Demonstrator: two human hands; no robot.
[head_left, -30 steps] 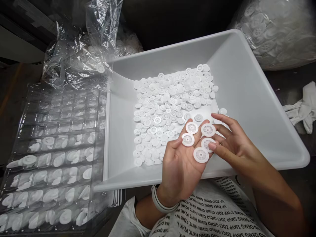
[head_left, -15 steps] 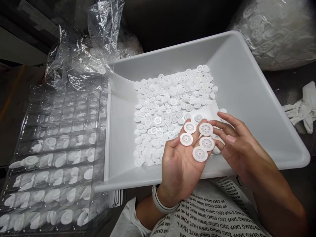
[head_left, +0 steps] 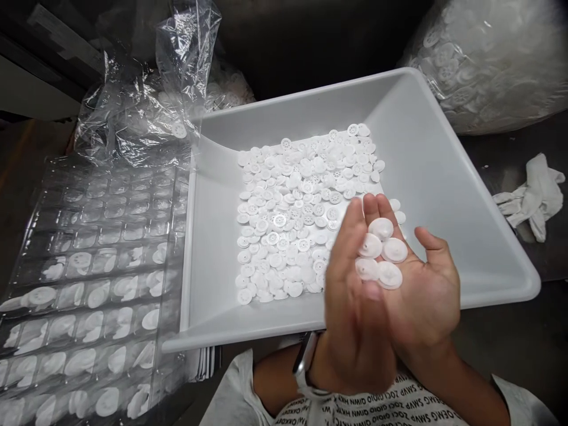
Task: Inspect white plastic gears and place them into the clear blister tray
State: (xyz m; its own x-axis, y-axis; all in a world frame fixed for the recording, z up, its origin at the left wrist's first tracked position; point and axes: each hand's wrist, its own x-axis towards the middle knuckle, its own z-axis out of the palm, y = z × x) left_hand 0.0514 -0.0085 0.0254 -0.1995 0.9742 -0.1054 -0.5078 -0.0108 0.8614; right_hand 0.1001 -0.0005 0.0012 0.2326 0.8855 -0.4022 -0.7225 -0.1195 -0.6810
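Observation:
Several white plastic discs [head_left: 380,255] with spoked centres lie in the cupped palm of my right hand [head_left: 417,296], which is turned up over the tray's near edge. My left hand [head_left: 352,302] stands on edge beside it, slightly blurred, with its fingers straight and its little-finger side towards the discs. It holds nothing that I can see. Behind both hands, a flat layer of many similar discs [head_left: 284,219] covers the floor of a shallow white plastic tray [head_left: 448,177]. The hands hide part of that layer.
A transparent blister sheet [head_left: 97,284] with discs in some pockets lies to the left of the tray. Crumpled plastic film [head_left: 177,59] sits behind it. A full bag of discs [head_left: 492,65] is at the upper right, and white gloves [head_left: 528,195] lie on the dark surface.
The discs have passed from my left palm to my right palm. My left hand has turned on edge, my right hand has turned palm up, and the view has shifted slightly.

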